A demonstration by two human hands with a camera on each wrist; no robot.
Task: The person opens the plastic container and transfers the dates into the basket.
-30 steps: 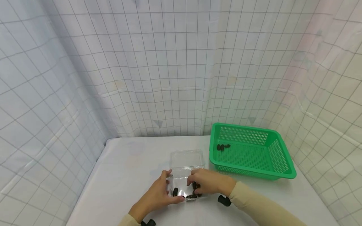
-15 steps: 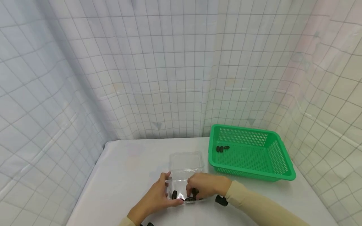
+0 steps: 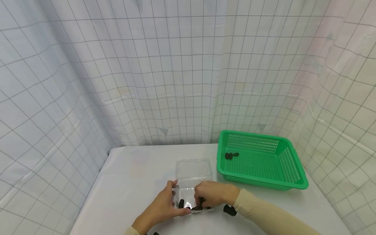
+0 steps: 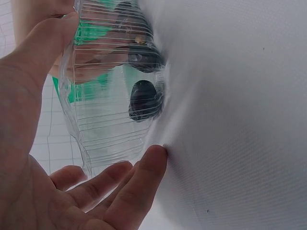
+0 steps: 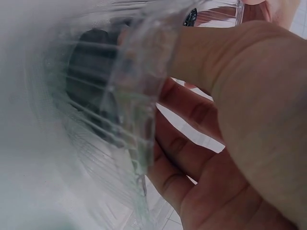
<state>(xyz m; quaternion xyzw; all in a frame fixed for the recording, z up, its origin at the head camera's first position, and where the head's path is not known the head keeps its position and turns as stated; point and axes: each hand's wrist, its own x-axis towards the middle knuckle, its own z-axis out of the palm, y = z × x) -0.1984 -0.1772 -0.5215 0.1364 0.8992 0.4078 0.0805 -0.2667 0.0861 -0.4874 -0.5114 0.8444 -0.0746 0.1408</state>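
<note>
The left hand [image 3: 164,205] has its grip around the clear box [image 3: 185,193]. Inside, the right hand [image 3: 213,193] pinches a dark piece [image 3: 201,200].

My left fingers [image 3: 171,185] lie along the left side of the box [image 3: 187,192] on the worktop [image 3: 138,176], my right fingers [image 3: 197,192] down inside its right part. Just right of my left fingers is one piece [image 3: 181,204], with others [image 3: 197,208] along the near wall, before my right fingers. Behind both lies the lid [image 3: 194,168]; right of and beyond my right fingers stands the basket [image 3: 258,183], three pieces [image 3: 230,156] in its left part.
</note>
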